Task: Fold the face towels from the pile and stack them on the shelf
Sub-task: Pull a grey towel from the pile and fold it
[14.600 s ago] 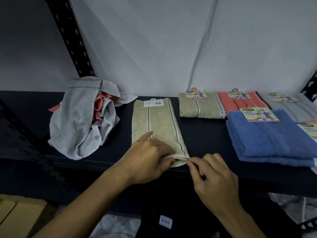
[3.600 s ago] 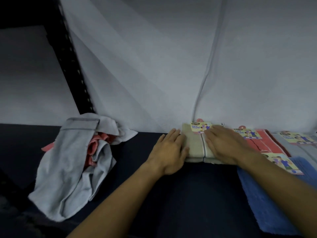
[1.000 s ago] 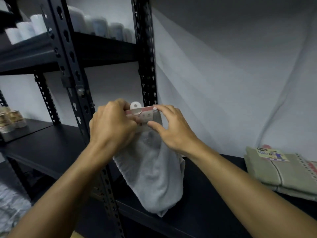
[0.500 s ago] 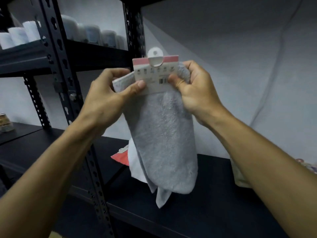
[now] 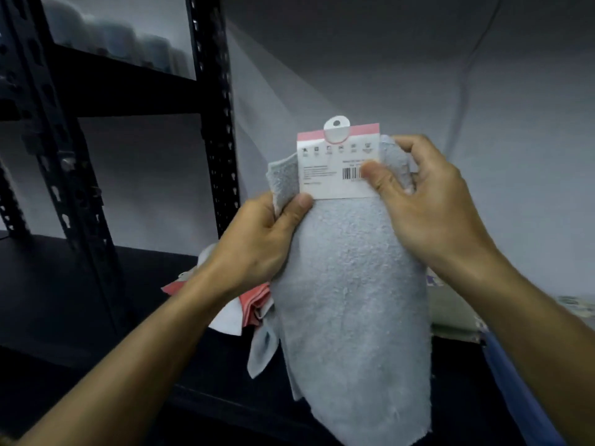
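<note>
A grey face towel [image 5: 351,304] hangs in the air in front of me, above the black shelf [image 5: 80,294]. A white and pink card label [image 5: 338,162] with a barcode is fixed to its top edge. My left hand [image 5: 257,249] grips the towel's upper left edge, thumb just below the label. My right hand [image 5: 421,201] grips the upper right corner, its thumb pressing on the label by the barcode. Behind the towel lies the pile [image 5: 244,304], with pink and white cloth showing. A folded beige towel [image 5: 450,313] sits at the right, mostly hidden by my right arm.
A black perforated upright [image 5: 215,117] stands just left of the towel, and another post [image 5: 64,175] is nearer on the left. An upper shelf [image 5: 122,82] carries blurred white containers. A blue towel's edge [image 5: 515,391] shows at lower right. A grey wall is behind.
Since half a second ago the towel has come lower and to the right. My left hand has slid down off the label to the towel's left edge. Earlier, both hands pressed the folded beige towel.
</note>
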Demonstrator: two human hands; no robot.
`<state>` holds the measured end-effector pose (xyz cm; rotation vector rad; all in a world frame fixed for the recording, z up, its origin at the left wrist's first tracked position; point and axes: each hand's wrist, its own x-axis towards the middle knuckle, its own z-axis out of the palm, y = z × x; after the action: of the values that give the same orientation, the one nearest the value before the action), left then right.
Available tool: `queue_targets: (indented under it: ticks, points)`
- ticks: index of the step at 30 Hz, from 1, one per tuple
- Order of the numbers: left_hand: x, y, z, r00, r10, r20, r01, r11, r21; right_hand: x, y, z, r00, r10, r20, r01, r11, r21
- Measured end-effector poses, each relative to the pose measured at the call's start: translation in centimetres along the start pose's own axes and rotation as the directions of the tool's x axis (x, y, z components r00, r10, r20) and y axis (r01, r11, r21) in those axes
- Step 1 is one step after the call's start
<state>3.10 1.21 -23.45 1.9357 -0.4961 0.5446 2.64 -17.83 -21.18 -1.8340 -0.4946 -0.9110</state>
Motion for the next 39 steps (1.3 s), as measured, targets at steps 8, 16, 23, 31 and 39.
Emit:
queue_targets:
  ticks: [8, 16, 23, 31, 39]
  points:
    - [3.0, -1.4, 4.2, 0.933, -0.361, 0.005, 0.351, 0.904, -0.243, 2.0, 5.2, 0.8, 0.940, 0.329, -0.095, -0.312, 0.937, 0.156]
    - [-1.7, -14.0, 9.1, 0.592, -0.781, 0.198, 0.805, 0.562, -0.193, -7.2, 17.4, 5.4, 0.567, 0.765, 0.305, -0.755, 0.631, -0.179]
    - [-2.7, -16.8, 10.3, 0.640, -0.763, 0.097, 0.766, 0.622, -0.162, -9.9, 18.4, 6.5, 0.674, 0.686, 0.273, -0.548, 0.713, -0.438]
    - [-2.4, -16.0, 10.3, 0.713, -0.691, 0.119, 0.700, 0.712, -0.052, -9.6, 16.4, 6.2, 0.792, 0.507, 0.341, -0.035, 0.595, -0.803]
    - [-7.0, -17.0, 8.1, 0.822, -0.548, 0.158, 0.518, 0.833, 0.194, -16.7, 11.6, 3.7, 0.709, 0.162, 0.686, 0.163, 0.909, -0.383]
